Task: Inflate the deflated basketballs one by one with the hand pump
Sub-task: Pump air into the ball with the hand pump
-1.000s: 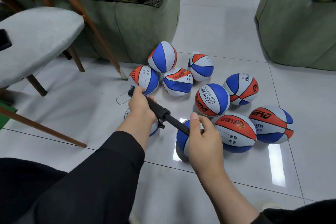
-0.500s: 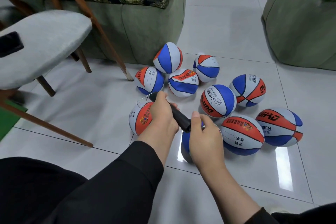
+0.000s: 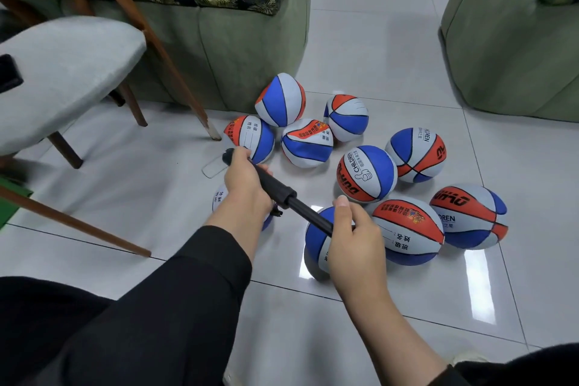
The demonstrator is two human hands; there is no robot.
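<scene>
Pump, black and slender, lay at a slant above the floor, its thick handle section up and to the left, its thinner tube running down to the right. The left hand was wrapped around the handle section, fingers curled tight. The right hand gripped the lower end of the tube, thumb extended upward, directly over a blue and white basketball resting on the floor; the point where pump met ball was hidden by that hand. A second ball sat mostly concealed beneath the left hand. Further balls in red, white and blue lay clustered on the glossy tiled floor beyond: a rounded one printed CHILDREN, two just to the right of the pumped ball, and several visibly creased, slack ones nearer a green sofa. A grey padded chair with wooden legs stood to the left. Both forearms wore black sleeves.
</scene>
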